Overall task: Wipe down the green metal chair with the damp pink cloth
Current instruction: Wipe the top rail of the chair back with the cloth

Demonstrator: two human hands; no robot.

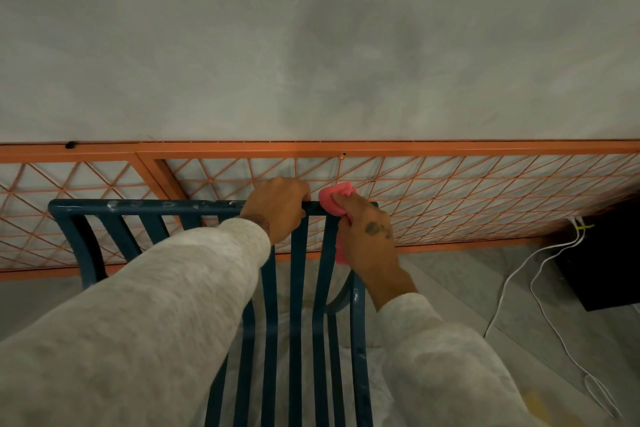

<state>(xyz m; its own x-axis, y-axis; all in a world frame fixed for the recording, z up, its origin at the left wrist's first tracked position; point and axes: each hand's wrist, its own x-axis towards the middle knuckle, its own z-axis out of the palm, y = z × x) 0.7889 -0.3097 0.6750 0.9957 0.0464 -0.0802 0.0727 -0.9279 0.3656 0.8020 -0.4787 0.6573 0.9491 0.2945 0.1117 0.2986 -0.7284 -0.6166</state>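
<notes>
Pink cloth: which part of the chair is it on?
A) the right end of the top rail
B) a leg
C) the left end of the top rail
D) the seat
A: the right hand holds the pink cloth against the top rail near its right end, beside the left hand gripping that rail.

head cam (wide-angle) | looks forward and down — close over the chair [138, 207] back | wall [311, 45] beyond
</notes>
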